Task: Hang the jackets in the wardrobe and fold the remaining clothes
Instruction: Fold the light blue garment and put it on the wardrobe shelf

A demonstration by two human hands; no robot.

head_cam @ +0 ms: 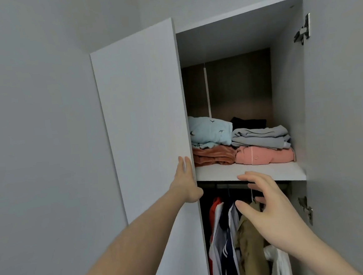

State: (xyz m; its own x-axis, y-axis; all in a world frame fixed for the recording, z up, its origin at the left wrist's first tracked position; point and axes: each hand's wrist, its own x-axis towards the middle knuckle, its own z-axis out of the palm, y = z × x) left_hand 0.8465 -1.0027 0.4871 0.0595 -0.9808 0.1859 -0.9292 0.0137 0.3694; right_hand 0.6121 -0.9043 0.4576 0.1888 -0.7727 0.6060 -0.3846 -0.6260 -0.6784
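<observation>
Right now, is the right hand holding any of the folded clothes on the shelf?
No. The right hand hangs open below the shelf, in front of the hanging jackets, touching none of the folded clothes.

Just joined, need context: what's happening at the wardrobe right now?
A person stands at an open wardrobe. The left hand rests flat on the edge of the left door; the right hand is open in front of the hanging jackets, holding nothing. Folded clothes are stacked on the shelf above the rail. Hanging and folding look done here.
</observation>
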